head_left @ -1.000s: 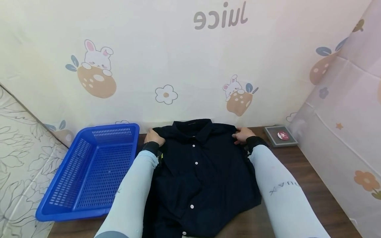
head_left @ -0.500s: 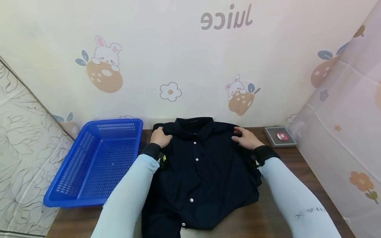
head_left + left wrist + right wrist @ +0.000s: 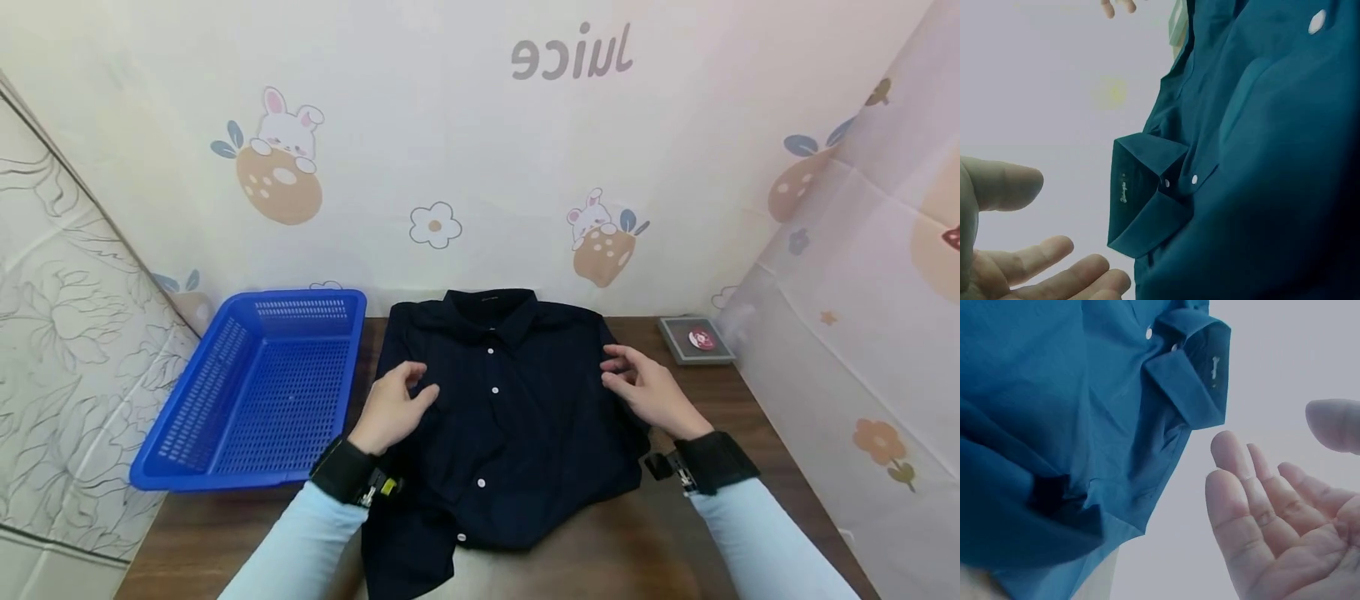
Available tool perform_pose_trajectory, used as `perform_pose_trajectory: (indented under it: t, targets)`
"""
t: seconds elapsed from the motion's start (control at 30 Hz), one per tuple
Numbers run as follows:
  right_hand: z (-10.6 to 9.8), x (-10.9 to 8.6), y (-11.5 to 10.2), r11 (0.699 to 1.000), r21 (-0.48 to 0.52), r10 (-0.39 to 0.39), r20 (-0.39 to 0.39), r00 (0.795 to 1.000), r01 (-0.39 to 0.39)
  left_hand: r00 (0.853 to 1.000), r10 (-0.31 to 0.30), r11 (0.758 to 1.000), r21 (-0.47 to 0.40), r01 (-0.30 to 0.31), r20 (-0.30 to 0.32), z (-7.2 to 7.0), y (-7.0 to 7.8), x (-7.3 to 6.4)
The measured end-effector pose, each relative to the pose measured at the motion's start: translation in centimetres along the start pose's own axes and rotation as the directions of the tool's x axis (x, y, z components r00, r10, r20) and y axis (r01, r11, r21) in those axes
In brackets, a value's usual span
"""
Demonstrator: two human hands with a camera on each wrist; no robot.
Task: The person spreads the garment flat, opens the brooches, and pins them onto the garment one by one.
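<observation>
A dark navy button-up shirt (image 3: 517, 425) lies front up on the wooden table, its collar (image 3: 491, 315) toward the back wall. White buttons run down its middle, and one sleeve (image 3: 412, 550) hangs toward the near left. Over the shirt's left side hovers my left hand (image 3: 393, 406), fingers loosely bent and nothing held. My right hand (image 3: 654, 390) is at the shirt's right edge, thumb and fingers apart, holding nothing. In the left wrist view the left fingers (image 3: 1060, 275) are spread beside the collar; the right wrist view shows the right palm (image 3: 1291, 544) bare.
A blue perforated plastic basket (image 3: 176, 483) stands left of the shirt. At the back right sits a small grey box (image 3: 696, 354) with a red and white round badge. Printed cloth (image 3: 480, 167) covers the back and side walls close behind the table (image 3: 600, 567).
Both hands have let go of the shirt's shoulders and drawn back toward the body, the left one farther. The shirt lies in nearly the same place; the head view has shifted slightly.
</observation>
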State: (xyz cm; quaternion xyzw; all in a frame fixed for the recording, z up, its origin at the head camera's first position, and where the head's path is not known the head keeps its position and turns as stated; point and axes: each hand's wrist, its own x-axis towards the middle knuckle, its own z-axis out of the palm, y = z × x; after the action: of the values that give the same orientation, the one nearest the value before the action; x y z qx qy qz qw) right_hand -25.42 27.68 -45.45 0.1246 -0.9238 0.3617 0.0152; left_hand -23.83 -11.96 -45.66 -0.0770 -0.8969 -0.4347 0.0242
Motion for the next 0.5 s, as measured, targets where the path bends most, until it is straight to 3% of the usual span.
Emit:
perform_pose_trajectory:
  t: [0.13,0.23,0.5]
  targets:
    - [-0.1,-3.3,-0.3,0.999,-0.030,0.019,-0.039,0.999,-0.020,0.999,0.030,0.999,0.019,-0.030,-0.022,-0.3,-0.3,-3.3]
    - [0.3,-5.6,-0.1,0.996,-0.057,0.058,-0.065,0.996,-0.062,0.999,0.022,0.999,0.042,-0.020,-0.045,-0.4,-1.0,-5.5]
    - [2.6,-9.7,0.8,0.980,-0.004,0.196,-0.053,0.979,-0.197,0.986,-0.158,0.985,0.053,0.161,-0.061,0.5,-4.1,-10.2]
